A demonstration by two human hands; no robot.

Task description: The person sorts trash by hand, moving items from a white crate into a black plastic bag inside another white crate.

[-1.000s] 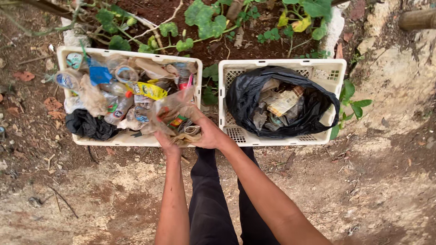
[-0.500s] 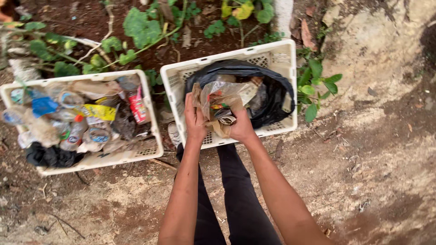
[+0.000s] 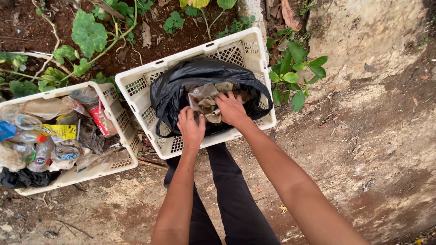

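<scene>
My left hand (image 3: 190, 128) and my right hand (image 3: 231, 109) both reach into a black plastic bag (image 3: 175, 88) that lines a white plastic crate (image 3: 136, 86) in front of me. Between the two hands lies crumpled brownish plastic and paper waste (image 3: 206, 100), which both hands press on or grip inside the bag's mouth. The fingers are curled over the waste. To the left stands a second white crate (image 3: 120, 120) full of plastic bottles (image 3: 41, 152) and wrappers.
Bare dirt and rock lie around my black-trousered legs (image 3: 231, 199). Green leafy plants (image 3: 295, 68) and vines (image 3: 88, 34) grow behind and beside the crates. A red-and-white wrapper (image 3: 99, 119) stands in the left crate.
My hands carried a bundle of waste from the left crate across to the right crate and have pushed it down into the black bag. The view has shifted to the right.
</scene>
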